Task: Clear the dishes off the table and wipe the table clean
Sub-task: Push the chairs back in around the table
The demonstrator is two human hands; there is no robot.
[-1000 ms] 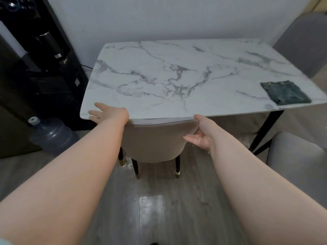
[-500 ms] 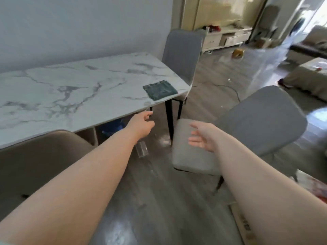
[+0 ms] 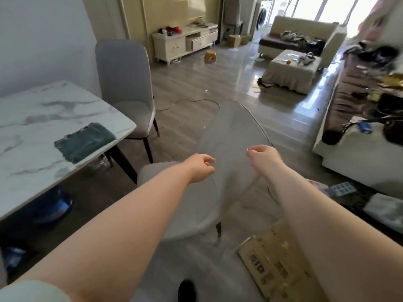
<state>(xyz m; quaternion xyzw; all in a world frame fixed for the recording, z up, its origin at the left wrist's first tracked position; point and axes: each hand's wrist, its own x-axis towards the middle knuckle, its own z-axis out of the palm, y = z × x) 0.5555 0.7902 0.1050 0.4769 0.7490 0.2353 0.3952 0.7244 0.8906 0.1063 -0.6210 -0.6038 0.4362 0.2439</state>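
The white marble table (image 3: 39,110) is at the left, with a folded dark green cloth (image 3: 85,142) lying near its right corner. No dishes show on the part of the table in view. Straight ahead stands a grey chair (image 3: 231,136), blurred, its back turned to me. My left hand (image 3: 201,168) is curled at the left edge of the chair's back. My right hand (image 3: 263,156) is curled at its right edge. Both hands are well to the right of the table and away from the cloth.
A second grey chair (image 3: 124,83) stands at the table's far end. A flat cardboard piece (image 3: 274,264) lies on the floor at the lower right, and a cable (image 3: 192,102) runs across the floor. A cluttered sofa (image 3: 357,118) lines the right side. Blue items (image 3: 54,205) sit under the table.
My view has swung right, from the table's front to the room. Both hands have left the tucked-in chair, reached the grey chair on the right and curled at its back.
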